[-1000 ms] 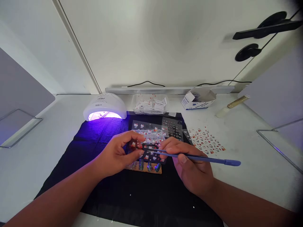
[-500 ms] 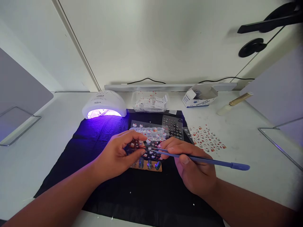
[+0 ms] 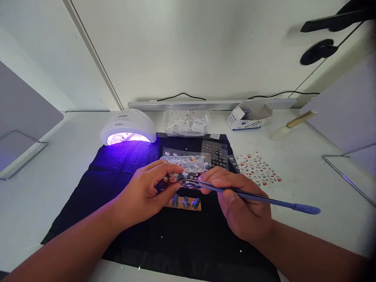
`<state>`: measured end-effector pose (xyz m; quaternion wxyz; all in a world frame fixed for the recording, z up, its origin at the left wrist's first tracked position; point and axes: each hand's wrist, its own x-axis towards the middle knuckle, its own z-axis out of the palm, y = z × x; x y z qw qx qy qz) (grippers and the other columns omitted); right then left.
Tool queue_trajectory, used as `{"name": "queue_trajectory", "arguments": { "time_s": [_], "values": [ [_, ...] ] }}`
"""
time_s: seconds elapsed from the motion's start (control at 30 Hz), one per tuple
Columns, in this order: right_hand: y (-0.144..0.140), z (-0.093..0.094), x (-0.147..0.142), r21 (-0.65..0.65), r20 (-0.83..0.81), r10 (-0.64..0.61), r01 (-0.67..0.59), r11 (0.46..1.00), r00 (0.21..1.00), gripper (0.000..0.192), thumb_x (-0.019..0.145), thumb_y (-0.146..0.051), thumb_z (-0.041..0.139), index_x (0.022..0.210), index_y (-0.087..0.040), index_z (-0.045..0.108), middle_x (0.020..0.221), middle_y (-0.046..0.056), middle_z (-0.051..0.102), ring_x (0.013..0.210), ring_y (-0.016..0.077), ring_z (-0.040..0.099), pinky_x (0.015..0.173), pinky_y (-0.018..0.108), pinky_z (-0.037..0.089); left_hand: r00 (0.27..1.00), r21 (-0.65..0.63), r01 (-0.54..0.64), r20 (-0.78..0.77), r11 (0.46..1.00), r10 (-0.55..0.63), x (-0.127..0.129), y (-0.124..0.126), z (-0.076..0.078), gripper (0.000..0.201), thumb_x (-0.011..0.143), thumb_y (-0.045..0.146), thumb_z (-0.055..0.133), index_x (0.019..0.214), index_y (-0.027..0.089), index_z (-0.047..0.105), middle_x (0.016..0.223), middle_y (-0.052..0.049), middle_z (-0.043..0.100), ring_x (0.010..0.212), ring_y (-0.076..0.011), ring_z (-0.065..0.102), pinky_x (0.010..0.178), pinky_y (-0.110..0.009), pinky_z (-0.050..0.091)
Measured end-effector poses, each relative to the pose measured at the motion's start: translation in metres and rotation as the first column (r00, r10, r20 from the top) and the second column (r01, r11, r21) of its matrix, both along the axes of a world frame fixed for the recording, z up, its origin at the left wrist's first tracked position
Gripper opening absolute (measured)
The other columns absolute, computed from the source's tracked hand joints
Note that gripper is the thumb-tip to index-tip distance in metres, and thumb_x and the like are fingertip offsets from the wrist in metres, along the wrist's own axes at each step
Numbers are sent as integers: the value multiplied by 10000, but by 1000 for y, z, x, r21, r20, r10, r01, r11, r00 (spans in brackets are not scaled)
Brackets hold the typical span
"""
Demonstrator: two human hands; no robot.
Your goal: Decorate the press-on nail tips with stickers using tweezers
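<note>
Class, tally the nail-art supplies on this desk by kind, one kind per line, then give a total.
Curing lamps: 1
Tweezers, in the right hand: 1
Sticker sheets clear of the hands: 2
Painted nail tips on the strip: 3
Total: 7

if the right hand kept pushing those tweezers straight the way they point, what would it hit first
Most likely the left hand: the tweezers in the right hand point left, tips close to its fingertips above the sticker sheet. Depth is unclear.
</note>
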<state>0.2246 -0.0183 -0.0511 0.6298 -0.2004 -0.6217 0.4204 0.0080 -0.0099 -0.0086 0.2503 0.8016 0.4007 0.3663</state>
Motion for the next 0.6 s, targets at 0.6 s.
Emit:
{"name": "queue_trajectory", "arguments": {
  "time_s": [0.6],
  "values": [
    [4, -3, 4, 28, 69, 17, -19, 999, 997, 244, 949, -229, 538, 1092, -289, 727, 828, 50, 719, 825, 232, 658, 815, 457, 527, 994, 127, 49, -107, 991, -35, -2, 1, 5, 191, 887, 148, 665, 1077, 152, 674, 812, -10, 632, 667, -94, 606, 595, -192, 505]
  ]
}}
